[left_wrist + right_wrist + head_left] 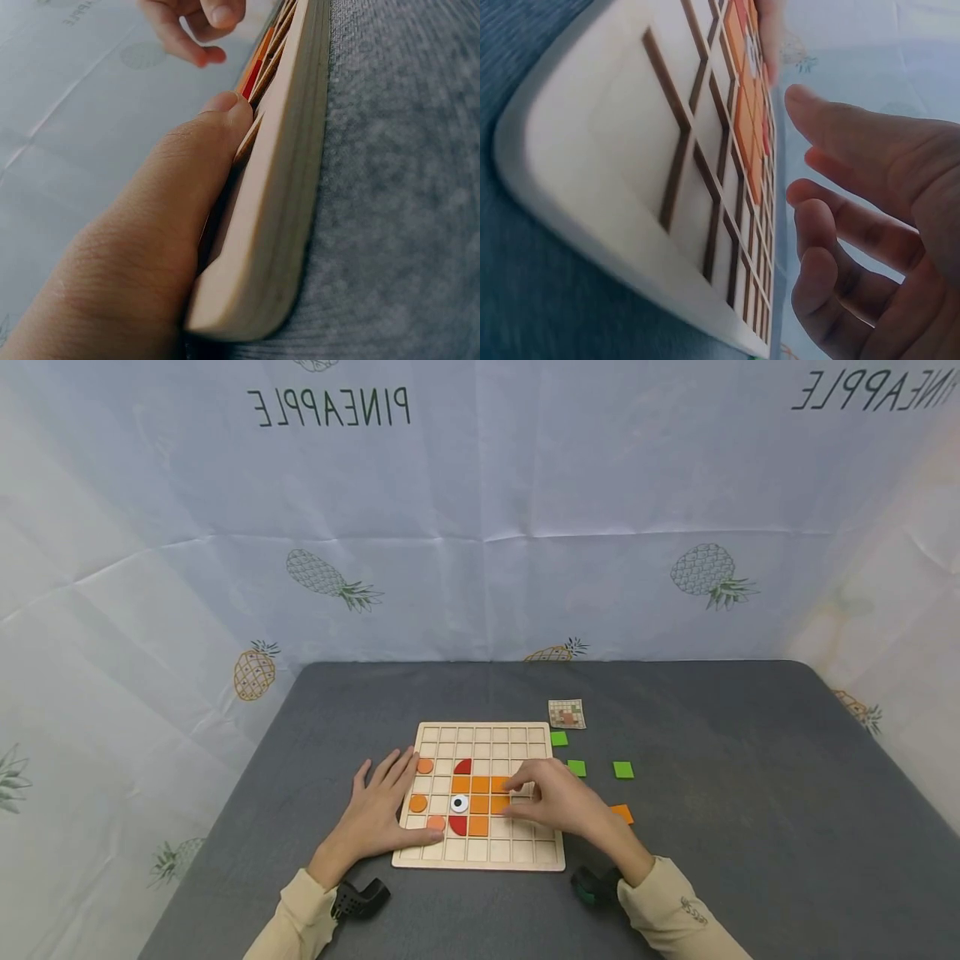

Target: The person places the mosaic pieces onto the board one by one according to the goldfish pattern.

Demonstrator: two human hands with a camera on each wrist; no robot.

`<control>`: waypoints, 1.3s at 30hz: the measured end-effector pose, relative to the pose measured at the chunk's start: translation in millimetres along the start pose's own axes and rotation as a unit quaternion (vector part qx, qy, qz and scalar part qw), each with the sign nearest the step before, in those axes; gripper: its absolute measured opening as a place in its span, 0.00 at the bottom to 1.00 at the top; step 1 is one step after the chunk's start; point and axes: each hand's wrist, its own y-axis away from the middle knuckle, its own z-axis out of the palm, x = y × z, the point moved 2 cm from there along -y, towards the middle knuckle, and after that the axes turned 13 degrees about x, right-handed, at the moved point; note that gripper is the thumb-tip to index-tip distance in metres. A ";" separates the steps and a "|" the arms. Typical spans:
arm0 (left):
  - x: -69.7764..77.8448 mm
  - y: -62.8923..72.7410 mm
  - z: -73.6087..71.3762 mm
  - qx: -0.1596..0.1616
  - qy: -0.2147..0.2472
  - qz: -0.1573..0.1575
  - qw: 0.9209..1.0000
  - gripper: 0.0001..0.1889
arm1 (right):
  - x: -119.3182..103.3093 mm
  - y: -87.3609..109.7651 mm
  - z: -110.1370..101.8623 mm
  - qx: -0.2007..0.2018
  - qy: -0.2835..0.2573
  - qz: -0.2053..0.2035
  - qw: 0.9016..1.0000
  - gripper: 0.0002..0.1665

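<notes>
A wooden grid board [517,865] lies on the table, with several orange squares [478,826] set in its middle cells. Next to these are two red quarter-circle pieces [463,767] and a round white eye piece [459,803]. Three orange discs [417,803] lie toward the board's left side. My left hand [375,814] rests with spread fingers over the left edge, its thumb [202,150] along the near side. My right hand [561,800] hovers at the rightmost orange squares. Its thumb and fingers [817,277] are loosely bent and apart, with nothing between them.
Green squares [623,770] lie on the table right of the board. An orange square [622,813] is partly hidden behind my right wrist. A small printed pattern card [566,714] sits beyond the board's far right corner. A pineapple-print cloth [480,593] hangs behind the table.
</notes>
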 end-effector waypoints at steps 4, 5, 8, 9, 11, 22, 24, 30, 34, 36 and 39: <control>-0.1 -0.2 0.3 -0.003 0.000 -0.003 1.000 0.70 | 2.1 6.5 -10.0 0.001 -0.005 -0.002 1.000 0.18; -0.1 -0.2 0.4 -0.004 0.002 -0.004 1.000 0.70 | 3.6 8.9 -12.2 0.006 -0.008 -0.003 1.000 0.18; 0.2 -0.2 0.0 -0.004 0.003 -0.004 1.000 0.70 | 5.7 15.6 -19.8 0.015 0.000 -0.007 1.000 0.17; 0.2 -0.3 -0.2 -0.004 0.003 -0.004 1.000 0.70 | 6.3 17.7 -22.2 0.017 0.002 -0.004 1.000 0.17; 0.4 -0.3 -0.3 -0.003 0.003 -0.003 1.000 0.71 | 7.7 21.7 -26.9 0.020 0.008 -0.004 1.000 0.17; -0.3 -0.2 0.3 -0.002 0.001 -0.002 1.000 0.70 | 17.4 47.8 -53.0 0.035 0.027 0.044 0.998 0.19; -0.4 -0.1 0.4 -0.003 0.001 -0.002 1.000 0.70 | 20.5 52.1 -57.5 0.042 0.033 0.045 0.998 0.19; -0.6 0.6 -1.0 -0.007 0.003 -0.005 1.000 0.70 | 29.1 59.9 -68.9 0.054 0.025 0.041 0.997 0.18; 0.2 1.1 -1.4 -0.005 0.006 -0.005 1.000 0.71 | 34.0 64.4 -76.9 0.051 0.027 0.049 0.997 0.20; 0.5 1.1 -1.5 -0.005 0.009 -0.005 1.000 0.71 | 36.4 66.1 -81.6 0.048 0.033 0.059 0.997 0.22; 1.0 0.7 -1.0 -0.006 0.011 -0.004 1.000 0.70 | 40.7 69.2 -88.7 0.045 0.035 0.072 0.996 0.24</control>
